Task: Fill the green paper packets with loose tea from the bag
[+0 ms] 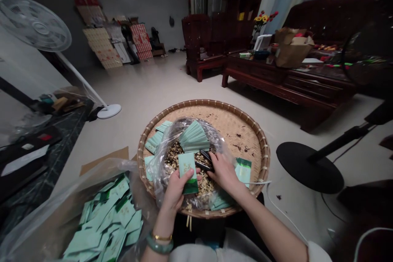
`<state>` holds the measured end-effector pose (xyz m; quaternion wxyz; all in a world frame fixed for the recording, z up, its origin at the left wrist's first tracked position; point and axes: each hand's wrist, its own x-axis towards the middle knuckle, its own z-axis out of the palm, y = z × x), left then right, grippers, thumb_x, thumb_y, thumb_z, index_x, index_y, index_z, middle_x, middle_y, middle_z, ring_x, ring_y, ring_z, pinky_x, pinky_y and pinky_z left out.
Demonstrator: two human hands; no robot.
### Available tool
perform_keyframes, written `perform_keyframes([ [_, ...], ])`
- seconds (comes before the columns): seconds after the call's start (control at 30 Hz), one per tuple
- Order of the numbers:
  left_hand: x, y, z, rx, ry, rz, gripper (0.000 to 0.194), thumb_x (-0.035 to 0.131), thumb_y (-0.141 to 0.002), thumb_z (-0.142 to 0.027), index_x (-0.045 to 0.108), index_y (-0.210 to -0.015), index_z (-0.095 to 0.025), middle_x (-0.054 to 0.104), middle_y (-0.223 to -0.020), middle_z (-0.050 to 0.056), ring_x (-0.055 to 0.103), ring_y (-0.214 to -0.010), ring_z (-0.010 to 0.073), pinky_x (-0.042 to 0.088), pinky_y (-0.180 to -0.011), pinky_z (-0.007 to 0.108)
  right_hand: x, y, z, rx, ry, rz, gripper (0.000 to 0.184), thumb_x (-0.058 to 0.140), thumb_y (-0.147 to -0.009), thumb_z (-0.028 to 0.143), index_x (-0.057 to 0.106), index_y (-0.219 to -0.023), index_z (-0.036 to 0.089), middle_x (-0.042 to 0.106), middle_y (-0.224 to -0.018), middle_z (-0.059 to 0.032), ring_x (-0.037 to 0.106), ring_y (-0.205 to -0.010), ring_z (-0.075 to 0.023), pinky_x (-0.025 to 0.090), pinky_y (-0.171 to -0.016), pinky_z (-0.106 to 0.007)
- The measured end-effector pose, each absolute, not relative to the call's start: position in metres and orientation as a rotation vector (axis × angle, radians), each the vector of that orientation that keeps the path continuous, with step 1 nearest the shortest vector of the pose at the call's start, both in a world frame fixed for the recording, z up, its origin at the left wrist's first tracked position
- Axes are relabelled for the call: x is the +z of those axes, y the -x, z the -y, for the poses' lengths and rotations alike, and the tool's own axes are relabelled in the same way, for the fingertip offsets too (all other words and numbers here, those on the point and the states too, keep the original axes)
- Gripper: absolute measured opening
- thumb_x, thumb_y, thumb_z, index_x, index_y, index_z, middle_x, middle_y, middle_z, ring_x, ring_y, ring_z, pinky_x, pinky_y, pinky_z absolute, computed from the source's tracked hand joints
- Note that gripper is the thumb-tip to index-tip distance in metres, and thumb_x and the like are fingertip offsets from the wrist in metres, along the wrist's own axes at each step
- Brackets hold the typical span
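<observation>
My left hand (pixel 175 190) is closed on a small green packet (pixel 187 171) held upright over a clear plastic bag (pixel 167 147) of dried loose tea (pixel 175 153). My right hand (pixel 223 172) is closed on a small dark scoop (pixel 205 159) that dips into the tea. A fanned stack of green packets (pixel 193 136) lies on top of the tea in the bag. The bag rests in a round woven bamboo tray (pixel 245 125). More green packets (pixel 244 169) lie on the tray by my right wrist.
A large clear bag with several filled green packets (pixel 107 221) lies at lower left. A white standing fan (pixel 37 24) is at left, a black fan base (pixel 310 166) at right. Dark wooden furniture (pixel 276 73) stands behind, and a dark counter (pixel 37 151) at left.
</observation>
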<state>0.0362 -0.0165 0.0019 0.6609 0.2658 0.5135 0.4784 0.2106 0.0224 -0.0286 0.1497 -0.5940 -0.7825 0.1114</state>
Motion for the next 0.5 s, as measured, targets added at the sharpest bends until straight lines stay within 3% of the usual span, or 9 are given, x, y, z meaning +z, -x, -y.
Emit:
perform_keyframes([
  [0.1,0.003,-0.036,0.017,1.093,-0.596,-1.152,0.048,0.082,-0.058,-0.037,0.064,-0.092,-0.008,0.073,-0.086,0.014,0.071,-0.069,0.0221,0.054,-0.05,0.024,-0.029,-0.209,-0.027,0.41,1.718,2.209,0.046,0.063,-0.07,0.021,0.055,-0.115,0.012,0.058,-0.104,-0.0146,0.054,-0.1,-0.0283,0.044,-0.083,-0.037],
  [0.27,0.005,-0.031,0.018,1.11,-0.594,-1.162,0.046,0.082,-0.058,-0.036,0.063,-0.09,-0.01,0.074,-0.088,0.013,0.07,-0.067,0.0209,0.055,-0.052,0.024,-0.017,-0.224,-0.037,0.887,1.531,1.899,0.042,0.065,-0.065,0.025,0.062,-0.105,0.012,0.061,-0.096,-0.0095,0.059,-0.089,-0.0229,0.047,-0.079,-0.033],
  [0.4,0.006,-0.03,0.019,1.062,-0.627,-1.14,0.045,0.082,-0.058,-0.038,0.063,-0.087,-0.009,0.073,-0.086,0.014,0.07,-0.065,0.021,0.056,-0.053,0.026,0.007,-0.239,-0.04,1.506,1.264,1.605,0.046,0.06,-0.074,0.036,0.06,-0.115,0.013,0.063,-0.078,-0.0029,0.058,-0.067,-0.0165,0.048,-0.058,-0.027],
  [0.5,0.008,-0.03,0.019,0.993,-0.675,-1.134,0.048,0.082,-0.058,-0.039,0.063,-0.089,-0.008,0.073,-0.085,0.014,0.07,-0.064,0.0204,0.054,-0.051,0.025,0.023,-0.243,-0.041,1.668,1.116,1.631,0.045,0.064,-0.074,0.037,0.063,-0.113,0.015,0.062,-0.074,-0.0004,0.054,-0.06,-0.0122,0.045,-0.052,-0.023],
])
